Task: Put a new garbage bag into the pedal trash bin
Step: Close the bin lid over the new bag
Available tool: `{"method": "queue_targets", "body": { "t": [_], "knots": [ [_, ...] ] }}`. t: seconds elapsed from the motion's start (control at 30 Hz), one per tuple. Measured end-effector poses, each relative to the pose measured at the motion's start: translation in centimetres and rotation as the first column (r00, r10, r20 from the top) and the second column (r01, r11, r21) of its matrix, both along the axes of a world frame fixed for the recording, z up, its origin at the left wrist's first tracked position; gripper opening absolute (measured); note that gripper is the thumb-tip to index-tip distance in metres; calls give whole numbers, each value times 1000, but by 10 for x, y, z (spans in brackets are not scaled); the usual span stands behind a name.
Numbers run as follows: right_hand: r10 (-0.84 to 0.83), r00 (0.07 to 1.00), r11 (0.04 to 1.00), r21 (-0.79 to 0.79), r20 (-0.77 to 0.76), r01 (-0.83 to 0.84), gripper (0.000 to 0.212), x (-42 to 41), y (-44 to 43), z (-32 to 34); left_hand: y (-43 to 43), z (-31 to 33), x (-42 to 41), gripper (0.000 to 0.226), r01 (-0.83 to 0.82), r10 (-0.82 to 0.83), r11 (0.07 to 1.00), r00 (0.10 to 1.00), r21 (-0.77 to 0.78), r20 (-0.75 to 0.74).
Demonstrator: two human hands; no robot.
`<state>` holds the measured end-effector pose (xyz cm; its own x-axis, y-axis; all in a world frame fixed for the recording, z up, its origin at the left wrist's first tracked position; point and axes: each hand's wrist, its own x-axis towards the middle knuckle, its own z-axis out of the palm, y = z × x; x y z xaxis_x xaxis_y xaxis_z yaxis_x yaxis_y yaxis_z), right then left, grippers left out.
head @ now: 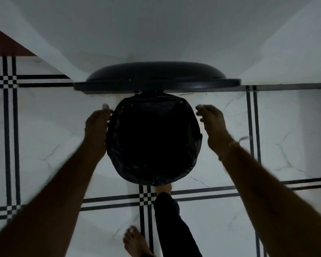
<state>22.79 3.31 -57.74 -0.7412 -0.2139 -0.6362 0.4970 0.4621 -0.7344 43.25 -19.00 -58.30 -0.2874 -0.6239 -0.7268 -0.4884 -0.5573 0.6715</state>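
Note:
I look straight down into the round pedal trash bin, whose mouth is lined with a black garbage bag (117, 160) folded over the rim. The dark lid (156, 78) stands raised behind it against the wall. My left hand (96, 127) rests against the bag's left edge, thumb and fingers at the plastic near the rim; whether it pinches the bag is blurred. My right hand (214, 125) hovers just right of the rim, fingers apart and holding nothing. A foot in a dark trouser leg (165, 190) is at the bin's front, where the pedal is hidden.
White marble-look floor tiles with black double lines (252, 127) surround the bin. A white wall (156, 34) rises behind the lid. A reddish-brown surface (6, 45) shows at the far left. My other bare foot (135, 242) stands near the bottom edge.

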Motion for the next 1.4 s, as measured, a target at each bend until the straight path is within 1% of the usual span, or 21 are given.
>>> {"method": "queue_targets", "body": {
  "t": [0.1,0.17,0.2,0.27,0.33,0.4,0.47,0.53,0.6,0.67,0.73,0.77,0.83,0.9,0.93,1.0,1.07,1.17,1.23,1.33,1.4],
  "knots": [
    [5,991,999,-41,135,0,14,29,30,0,24,3,30,14,-45,46,999,999,12,-13],
    [4,989,996,-93,151,10,17,35,38,-3,29,4,36,12,-102,104,994,993,46,-56],
    [-44,987,993,-98,156,60,15,36,38,-2,32,6,36,14,-144,146,989,987,46,-65],
    [-225,961,973,-23,163,231,9,44,40,1,45,8,36,21,-272,272,962,962,30,15],
    [-337,919,942,84,206,326,18,65,49,5,70,8,45,32,-388,379,922,910,22,166],
    [-331,869,942,82,368,324,29,94,59,9,101,14,58,36,-475,436,849,877,231,200],
    [-326,789,924,0,520,382,36,114,64,6,122,16,68,37,-519,514,707,844,481,156],
    [-351,749,883,-68,562,465,44,123,64,4,135,15,71,34,-573,618,605,776,553,127],
    [-388,741,851,-95,548,516,44,128,63,7,141,17,74,36,-618,675,579,729,531,112],
    [-367,807,900,-42,463,433,36,129,56,20,141,23,74,50,-580,618,644,779,498,107],
    [-323,917,945,23,233,326,32,126,52,48,136,46,73,65,-499,473,782,865,373,167],
    [-314,944,948,-13,101,317,33,119,49,65,130,63,68,66,-487,454,831,873,267,180],
    [-268,963,944,-207,-28,257,39,96,34,114,107,103,51,61,-460,458,885,888,72,44],
    [-155,988,938,-319,-27,138,43,64,11,154,81,142,28,55,-424,420,906,895,8,-150],
    [-77,996,952,-300,-43,60,45,50,-2,169,71,161,17,51,-387,377,922,896,4,-236],
    [102,984,987,-105,-148,-119,41,29,-24,183,58,186,3,54,-254,234,966,933,-39,-275],
    [241,942,969,109,-233,-221,38,30,-33,173,57,191,-2,54,-109,80,985,974,-133,-210],
    [352,902,915,295,-249,-276,56,50,-15,152,76,172,14,65,41,-73,956,992,-290,-103],
    [391,877,901,310,-278,-304,61,64,5,140,93,153,33,75,156,-173,919,985,-363,-14],
    [417,843,901,280,-339,-332,69,77,27,111,117,120,56,83,256,-248,886,966,-387,71],
    [485,816,866,304,-315,-397,79,88,42,82,132,92,67,88,321,-284,858,947,-401,152]
  ]
}}
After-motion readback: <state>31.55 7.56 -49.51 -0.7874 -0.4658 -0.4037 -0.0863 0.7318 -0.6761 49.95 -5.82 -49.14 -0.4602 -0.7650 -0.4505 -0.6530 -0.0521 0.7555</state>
